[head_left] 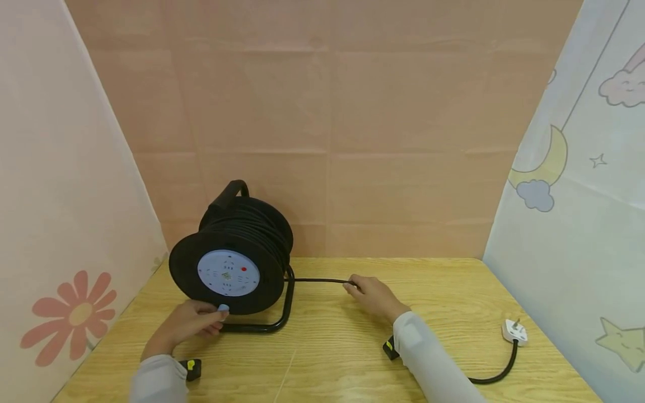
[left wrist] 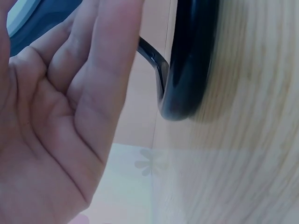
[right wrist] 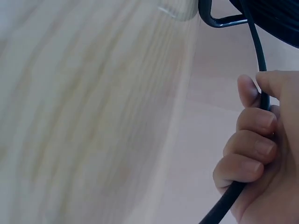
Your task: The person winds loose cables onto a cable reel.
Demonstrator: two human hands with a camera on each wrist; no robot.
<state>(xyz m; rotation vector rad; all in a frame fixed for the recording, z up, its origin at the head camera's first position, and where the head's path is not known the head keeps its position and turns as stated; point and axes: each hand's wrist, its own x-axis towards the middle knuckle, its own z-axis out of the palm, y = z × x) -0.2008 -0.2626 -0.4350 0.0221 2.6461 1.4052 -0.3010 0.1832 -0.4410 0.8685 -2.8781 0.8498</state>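
Note:
A black cable reel (head_left: pixel 252 224) stands on the table at the left, its white socket panel (head_left: pixel 214 271) facing forward and wound with black cable. At the lower rim of the reel's front disc, my left hand (head_left: pixel 188 324) pinches a small light blue knob (head_left: pixel 223 308) between thumb and fingers. In the left wrist view the fingertips and knob are out of frame. A thin black cable (head_left: pixel 322 280) runs straight from the reel to my right hand (head_left: pixel 375 296). The right fingers curl round that cable, as the right wrist view (right wrist: pixel 266 149) shows.
A white three-pin plug (head_left: pixel 515 332) lies at the table's right side, its cable passing beneath the right sleeve. The reel's black tube stand (head_left: pixel 257 328) rests on the wooden table (head_left: pixel 322 358). A brown backdrop (head_left: pixel 322 140) and printed side walls enclose the table.

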